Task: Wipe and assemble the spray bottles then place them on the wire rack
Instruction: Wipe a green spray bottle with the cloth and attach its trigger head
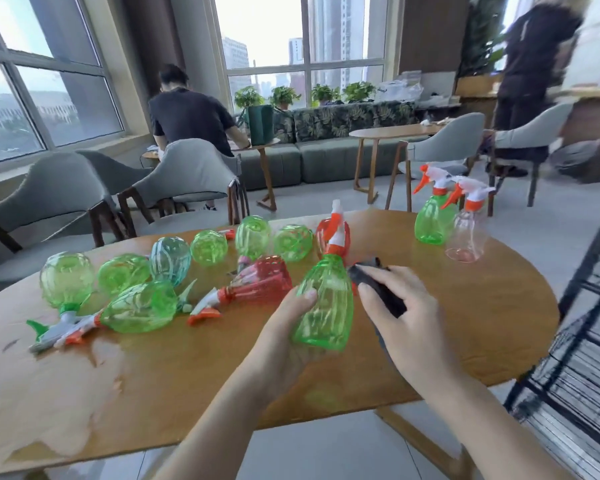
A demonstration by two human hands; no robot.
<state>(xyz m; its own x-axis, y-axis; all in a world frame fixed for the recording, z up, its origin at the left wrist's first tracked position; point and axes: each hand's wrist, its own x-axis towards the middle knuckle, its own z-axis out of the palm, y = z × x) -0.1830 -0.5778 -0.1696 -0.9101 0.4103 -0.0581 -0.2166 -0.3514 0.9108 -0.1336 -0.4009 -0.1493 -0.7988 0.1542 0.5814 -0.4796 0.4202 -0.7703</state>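
Left hand (291, 317) grips the green bottle (326, 306) above the table's (187, 393) near edge, right hand (402, 317) pinching the dark cloth (378, 285) against it — best rotate steadily, wiping neck to base.

Most bottles (132, 271) are ribbed clear green, two red (262, 278), one colourless (466, 237), nozzles (433, 178) orange and white, the cloth (381, 285) black.

Wiping a green spray bottle at the wooden table

My left hand (284, 327) grips the green bottle (326, 306), orange-and-white sprayer pointing far; my right hand (406, 317) presses a dark cloth (378, 285) against its right side. Loose bottles lie left; 2 assembled ones (451, 216) stand far right, near the black wire rack (582, 341).
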